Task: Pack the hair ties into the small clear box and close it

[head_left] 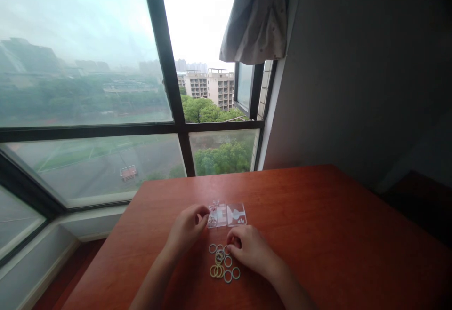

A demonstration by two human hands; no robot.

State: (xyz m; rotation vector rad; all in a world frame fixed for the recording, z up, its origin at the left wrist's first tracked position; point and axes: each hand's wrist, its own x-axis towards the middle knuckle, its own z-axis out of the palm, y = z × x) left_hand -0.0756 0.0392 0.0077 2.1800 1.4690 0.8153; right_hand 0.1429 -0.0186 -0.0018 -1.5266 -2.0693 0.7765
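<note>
My left hand (187, 229) rests on the red-brown table (318, 225), fingers curled in a pinch at the left edge of two small clear plastic cards (228, 214) with white print; a ring seems to sit at my fingertips. My right hand (250, 250) lies just below the cards, fingers curled down over the top of a heap of several small rings (221, 263), grey and yellowish. What either hand's fingertips hold is too small to make out.
The table stands against a large window (106, 89) with dark frames. A grey wall (353, 65) rises on the right, and a bunched curtain (257, 18) hangs above. The floor drops away past the table's left edge.
</note>
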